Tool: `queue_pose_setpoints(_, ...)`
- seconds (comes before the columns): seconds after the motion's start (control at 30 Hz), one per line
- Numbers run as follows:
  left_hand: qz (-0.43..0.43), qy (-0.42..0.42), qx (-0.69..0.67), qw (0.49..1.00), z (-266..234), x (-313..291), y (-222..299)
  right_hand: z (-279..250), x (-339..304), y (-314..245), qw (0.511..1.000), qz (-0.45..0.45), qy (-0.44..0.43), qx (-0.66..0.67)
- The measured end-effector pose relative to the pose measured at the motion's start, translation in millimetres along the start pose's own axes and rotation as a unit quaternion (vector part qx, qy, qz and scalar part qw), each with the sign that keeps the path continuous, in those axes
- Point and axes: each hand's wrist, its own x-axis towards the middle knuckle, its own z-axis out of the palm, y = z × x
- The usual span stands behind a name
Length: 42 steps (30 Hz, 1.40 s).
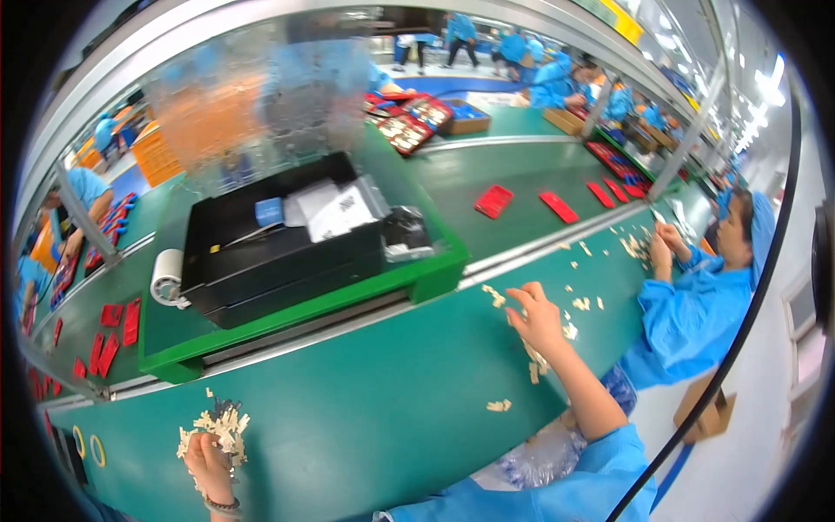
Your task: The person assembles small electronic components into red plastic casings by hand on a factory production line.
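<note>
The person's left hand [209, 465] rests at the near-left edge of the green work table [365, 418], fingers curled around a bunch of small cream-coloured flat plastic pieces [219, 428] heaped just above the knuckles; a dark little object lies among them, too small to make out. The right hand [537, 320], sleeved in bright blue, reaches out with fingers spread open and pressed down on a loose scatter of the same cream pieces [532, 355] toward the table's far-right edge, gripping nothing that shows. One stray pair of pieces [498, 405] lies alone between the two hands, near the front edge.

Behind the table runs a raised green shelf [296, 317] carrying a black rectangular tray [261, 252] with white paper slips and a white tape roll [165, 277] at its left end. A co-worker in blue [696, 304] sorts similar pieces farther along the right.

The risk, as I judge it: the scatter under the right hand lies close to the table edge, so a broad sweep could push pieces off onto the floor, and the left-hand heap could spill if the curl loosens
</note>
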Motion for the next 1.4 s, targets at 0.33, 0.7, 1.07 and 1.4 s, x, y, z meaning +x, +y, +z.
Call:
queue_pose_setpoints(0.33,0.217,0.168,0.404,0.873,3,-9,-34,34,141,169,0.953,0.002,0.199,-0.227)
queue_pose_setpoints(0.7,0.251,0.227,0.377,0.862,0,-8,-23,44,164,263,0.931,0.199,0.138,-0.274)
queue_pose_setpoints(1.07,0.280,0.244,0.361,0.855,-14,-1,9,9,84,148,0.959,-0.064,0.193,-0.197)
queue_pose_setpoints(1.4,0.147,-0.105,-0.264,0.947,65,1,70,54,-74,-187,0.851,-0.511,0.003,0.119)
